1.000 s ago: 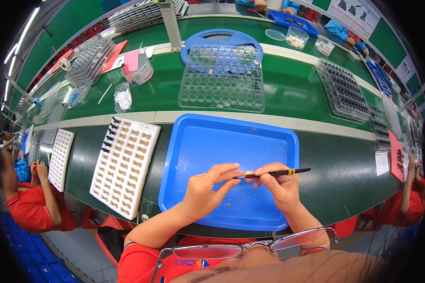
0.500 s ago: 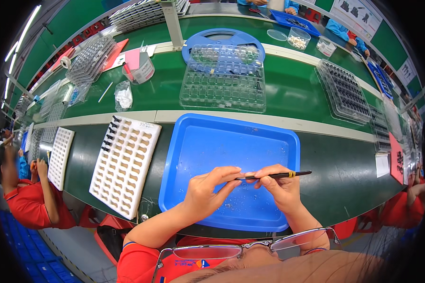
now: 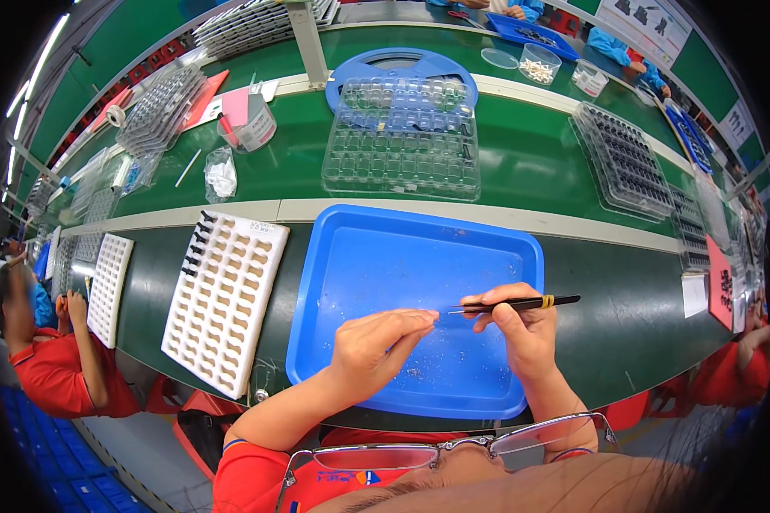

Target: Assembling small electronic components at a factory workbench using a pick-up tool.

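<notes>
My right hand (image 3: 526, 333) grips a pair of black tweezers (image 3: 556, 301) with a yellow band, their thin tips pointing left. Those tips lie just short of my left hand (image 3: 381, 346), whose thumb and fingers are pinched together. Anything between these fingertips is too small or too hidden to make out. Both hands hover over a blue plastic tray (image 3: 310, 291) with tiny pale crumbs scattered on its bottom.
Left of the tray, a white foam holder (image 3: 257, 282) carries several small black parts in its far-left slots. Clear blister trays (image 3: 402, 158) overlap a blue reel (image 3: 351, 73) beyond. Stacked trays of black parts (image 3: 626, 167) stand at right. A co-worker (image 3: 73, 368) sits at left.
The tweezers have drawn back to the right, and a gap now shows between their tips and my left fingertips. My left fingers have closed together more.
</notes>
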`<state>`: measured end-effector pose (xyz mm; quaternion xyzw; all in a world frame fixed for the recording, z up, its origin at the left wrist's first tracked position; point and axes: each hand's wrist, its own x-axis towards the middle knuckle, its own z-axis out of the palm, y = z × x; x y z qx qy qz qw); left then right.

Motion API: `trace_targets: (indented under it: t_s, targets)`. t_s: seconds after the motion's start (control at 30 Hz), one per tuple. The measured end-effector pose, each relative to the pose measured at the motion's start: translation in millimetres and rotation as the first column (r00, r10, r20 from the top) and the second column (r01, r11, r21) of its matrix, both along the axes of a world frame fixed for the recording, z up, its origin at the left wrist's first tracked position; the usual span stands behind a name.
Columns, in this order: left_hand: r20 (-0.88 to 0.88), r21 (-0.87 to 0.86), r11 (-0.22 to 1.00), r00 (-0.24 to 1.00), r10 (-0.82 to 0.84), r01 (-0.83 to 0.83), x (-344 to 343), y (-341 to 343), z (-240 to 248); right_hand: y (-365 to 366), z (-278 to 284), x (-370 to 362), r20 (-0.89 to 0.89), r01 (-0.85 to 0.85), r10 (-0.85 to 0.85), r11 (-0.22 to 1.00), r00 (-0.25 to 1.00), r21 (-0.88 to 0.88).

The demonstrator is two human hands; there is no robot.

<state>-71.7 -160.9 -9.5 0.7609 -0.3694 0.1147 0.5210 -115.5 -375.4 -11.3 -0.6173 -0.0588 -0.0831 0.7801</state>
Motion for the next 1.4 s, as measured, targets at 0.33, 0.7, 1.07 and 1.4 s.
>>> trace_targets:
  t_s: [0.33, 0.7, 1.07, 1.4]
  targets:
    - [0.105, 0.097, 0.994, 0.994, 0.032, -0.042, 0.8, 0.7, -2.8, -0.8, 1.3, 2.7, -0.028, 0.014, -0.014, 1.0, 1.0, 0.0]
    - [0.033, 0.186, 0.983, 0.999, 0.0, -0.006, 1.8, 3.0, -1.3, -18.4, -10.4, 16.1, -0.089, 0.144, -0.211, 0.867, 0.973, -0.478]
    - [0.048, 0.162, 0.986, 0.998, 0.041, -0.048, -0.7, -2.1, -1.7, -20.4, -18.4, 20.5, -0.035, 0.154, -0.232, 0.745, 0.972, -0.649]
    - [0.002, 0.194, 0.981, 1.0, 0.027, -0.027, -2.3, -0.8, -4.2, -24.2, -22.8, 23.4, -0.073, 0.154, -0.278, 0.71, 0.958, -0.688]
